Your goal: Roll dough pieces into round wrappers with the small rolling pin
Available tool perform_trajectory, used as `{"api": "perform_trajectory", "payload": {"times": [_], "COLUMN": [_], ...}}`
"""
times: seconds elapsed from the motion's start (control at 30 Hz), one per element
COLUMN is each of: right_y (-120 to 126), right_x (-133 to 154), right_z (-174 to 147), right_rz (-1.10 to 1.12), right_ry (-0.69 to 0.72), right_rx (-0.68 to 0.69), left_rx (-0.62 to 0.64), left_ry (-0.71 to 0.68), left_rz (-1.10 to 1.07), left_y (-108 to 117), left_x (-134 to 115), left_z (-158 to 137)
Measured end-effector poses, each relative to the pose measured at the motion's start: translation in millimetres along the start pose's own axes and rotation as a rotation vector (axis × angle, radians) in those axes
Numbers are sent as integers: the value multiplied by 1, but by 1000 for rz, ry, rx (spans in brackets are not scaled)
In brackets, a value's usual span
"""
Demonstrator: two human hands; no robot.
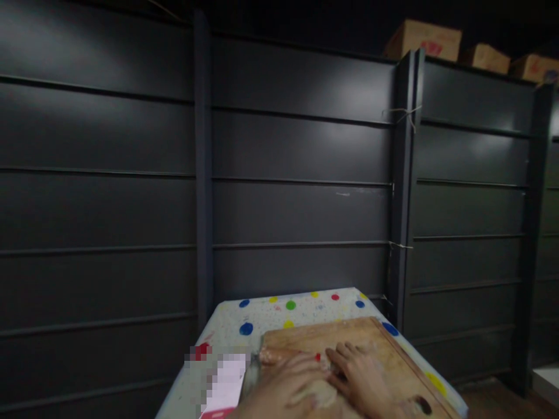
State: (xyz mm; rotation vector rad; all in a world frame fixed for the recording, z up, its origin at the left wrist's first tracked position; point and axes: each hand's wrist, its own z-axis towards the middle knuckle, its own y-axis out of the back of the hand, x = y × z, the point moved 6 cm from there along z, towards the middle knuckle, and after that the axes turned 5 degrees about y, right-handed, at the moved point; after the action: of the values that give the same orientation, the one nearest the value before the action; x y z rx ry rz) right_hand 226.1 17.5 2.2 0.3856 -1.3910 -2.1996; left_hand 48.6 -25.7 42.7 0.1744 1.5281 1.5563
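Note:
Both my hands are low in the view, over a wooden board (305,334). My left hand (286,381) reaches in from the left, blurred, its fingers closed around a pale, soft lump that looks like dough (323,394). Facing it, my right hand (360,375) has bent fingers, with the fingertips close to those of the left. Whatever lies between the right fingers is dark and unclear. A small red spot (318,357) shows by the left fingertips. Just beyond the left hand is a brownish, rounded piece with whitish specks (275,355), partly covered.
Under the board is a table with a white dotted cover (266,314). A pale, partly pixelated flat object (227,378) lies left of the board, beside a greyish blurred item (252,375). A dark panel wall (301,215) rises behind; cardboard boxes (437,41) sit above it.

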Motion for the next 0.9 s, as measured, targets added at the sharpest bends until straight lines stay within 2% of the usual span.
{"api": "perform_trajectory", "payload": {"times": [0.07,0.13,0.27,0.4,0.47,0.57,0.67,0.77,0.9], "right_y": [-1,-1,8,14,11,-2,-14,-24,-17], "right_x": [3,6,12,4,-12,-36,-55,-58,-54], "right_z": [0,0,1,8,14,19,15,7,4], "right_rz": [-28,-55,-18,177,186,-25,-144,-186,-231], "right_ry": [8,6,-16,-84,-154,-157,-205,-201,-261], "right_rx": [15,39,48,18,10,77,94,98,16], "left_rx": [-144,-242,-270,-273,-233,-186,-144,-66,-17], "left_ry": [68,217,385,506,507,473,374,290,323], "left_rz": [110,183,344,461,474,473,435,366,234], "left_y": [15,19,5,-4,-6,-5,-1,3,14], "left_x": [14,41,84,94,90,83,77,74,81], "left_z": [19,39,66,66,62,51,39,32,38]}}
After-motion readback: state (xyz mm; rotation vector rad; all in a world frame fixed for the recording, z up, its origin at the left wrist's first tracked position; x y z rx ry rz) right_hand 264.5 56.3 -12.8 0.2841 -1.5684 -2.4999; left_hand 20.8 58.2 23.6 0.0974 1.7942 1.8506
